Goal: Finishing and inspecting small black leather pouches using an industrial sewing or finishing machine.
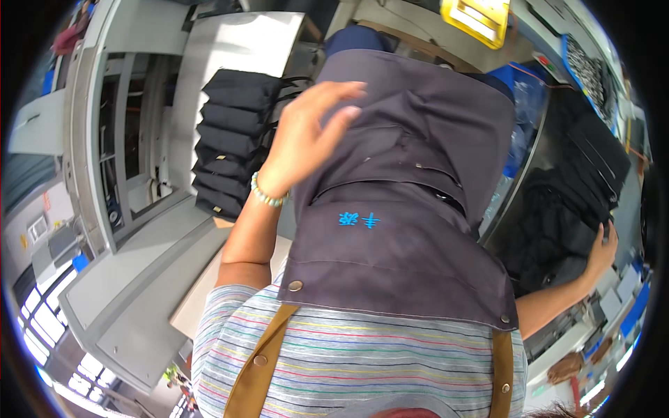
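Note:
My left hand (pixel 306 136), with a beaded bracelet at the wrist, hovers over the front of my dark apron (pixel 390 251). Its thumb and fingers are apart and nothing is between them. Just left of that hand is a stack of black folded fabric pieces (pixel 233 132) with dark straps on its right side. Far to the right, my right hand (pixel 603 251) reaches out to a pile of black fabric pieces (pixel 557 216). The fingers there are stretched out along the pile's near right edge, and I see no grip on the cloth.
Beneath the left stack lies a pale board (pixel 240 42). A yellow-framed object (pixel 481 21) is at the top. Blue plastic wrapping (pixel 523 97) lies between my lap and the right pile. Grey cabinet panels (pixel 139 279) stand on my left.

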A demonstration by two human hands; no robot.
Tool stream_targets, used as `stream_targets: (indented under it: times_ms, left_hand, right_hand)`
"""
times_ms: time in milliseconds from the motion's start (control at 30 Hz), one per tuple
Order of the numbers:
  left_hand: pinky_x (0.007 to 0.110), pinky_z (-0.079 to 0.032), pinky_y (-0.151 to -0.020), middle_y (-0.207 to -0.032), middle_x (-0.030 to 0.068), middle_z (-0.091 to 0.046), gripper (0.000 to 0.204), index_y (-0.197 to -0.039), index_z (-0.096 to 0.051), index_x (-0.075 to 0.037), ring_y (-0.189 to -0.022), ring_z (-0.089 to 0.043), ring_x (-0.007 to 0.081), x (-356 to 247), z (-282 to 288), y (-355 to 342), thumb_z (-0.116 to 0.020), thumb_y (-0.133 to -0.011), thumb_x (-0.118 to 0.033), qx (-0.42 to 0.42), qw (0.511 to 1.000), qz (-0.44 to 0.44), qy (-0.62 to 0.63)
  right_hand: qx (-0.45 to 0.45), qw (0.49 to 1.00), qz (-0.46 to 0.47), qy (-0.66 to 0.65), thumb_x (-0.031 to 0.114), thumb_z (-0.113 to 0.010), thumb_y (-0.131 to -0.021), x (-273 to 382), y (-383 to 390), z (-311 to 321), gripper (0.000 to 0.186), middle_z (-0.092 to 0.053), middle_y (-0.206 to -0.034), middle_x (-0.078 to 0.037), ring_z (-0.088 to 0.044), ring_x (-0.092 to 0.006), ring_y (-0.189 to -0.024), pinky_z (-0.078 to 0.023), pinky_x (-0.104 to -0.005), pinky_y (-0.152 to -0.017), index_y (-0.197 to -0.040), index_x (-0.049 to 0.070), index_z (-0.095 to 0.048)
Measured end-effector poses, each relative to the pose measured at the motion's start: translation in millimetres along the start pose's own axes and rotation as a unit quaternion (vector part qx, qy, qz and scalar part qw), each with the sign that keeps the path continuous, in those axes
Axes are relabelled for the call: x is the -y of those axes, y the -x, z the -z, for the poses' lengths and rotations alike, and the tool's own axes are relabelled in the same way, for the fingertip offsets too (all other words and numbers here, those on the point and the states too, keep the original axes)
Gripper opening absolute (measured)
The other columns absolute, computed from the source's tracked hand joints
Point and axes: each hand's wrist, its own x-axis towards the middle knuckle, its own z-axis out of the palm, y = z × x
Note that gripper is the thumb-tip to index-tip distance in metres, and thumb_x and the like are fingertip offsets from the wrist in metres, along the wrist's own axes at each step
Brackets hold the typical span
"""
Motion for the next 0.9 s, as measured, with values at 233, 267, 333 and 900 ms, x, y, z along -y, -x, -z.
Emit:
stream_targets:
  times_ms: [233,267,333,900]
  left_hand:
    - [0.042,-0.053,-0.091,-0.112,0.0108,-0.069,0.034,-0.113,-0.070,-0.006,-0.106,-0.063,0.0329,206,69,100,-0.070,-0.079,-0.005,-0.004,0.859,0.210,-0.466]
    - [0.042,-0.052,-0.094,-0.115,0.0094,-0.069,0.038,-0.115,-0.070,-0.006,-0.109,-0.062,0.0323,226,80,109,-0.070,-0.078,-0.003,0.010,0.851,0.228,-0.473]
    - [0.041,-0.050,-0.100,-0.122,0.0074,-0.067,0.046,-0.120,-0.068,-0.007,-0.116,-0.059,0.0320,253,94,116,-0.069,-0.076,0.001,0.018,0.859,0.184,-0.477]
    - [0.035,-0.053,-0.083,-0.092,0.0027,-0.064,0.020,-0.089,-0.068,-0.008,-0.094,-0.061,0.0229,268,103,136,-0.075,-0.071,-0.007,-0.035,0.888,0.062,-0.455]
  right_hand:
    - [0.006,1.000,0.020,-0.008,0.039,-0.056,-0.101,3,15,-24,0.045,-0.061,-0.134,-0.018,-0.055,-0.0357,-0.126,-0.041,-0.0409,-0.108,-0.129,0.005,-0.065]
    - [0.000,0.999,0.038,0.000,0.039,-0.056,-0.101,3,17,-25,0.045,-0.062,-0.133,-0.018,-0.056,-0.0356,-0.126,-0.041,-0.0408,-0.108,-0.128,0.004,-0.065]
    - [0.014,0.999,0.035,-0.022,0.037,-0.056,-0.101,3,22,-28,0.044,-0.063,-0.130,-0.019,-0.057,-0.0353,-0.124,-0.042,-0.0404,-0.106,-0.124,0.002,-0.067]
    - [0.099,0.994,-0.014,0.046,0.044,-0.045,-0.104,0,30,-34,0.052,-0.062,-0.132,-0.019,-0.055,-0.0364,-0.126,-0.042,-0.0422,-0.107,-0.125,0.001,-0.067]
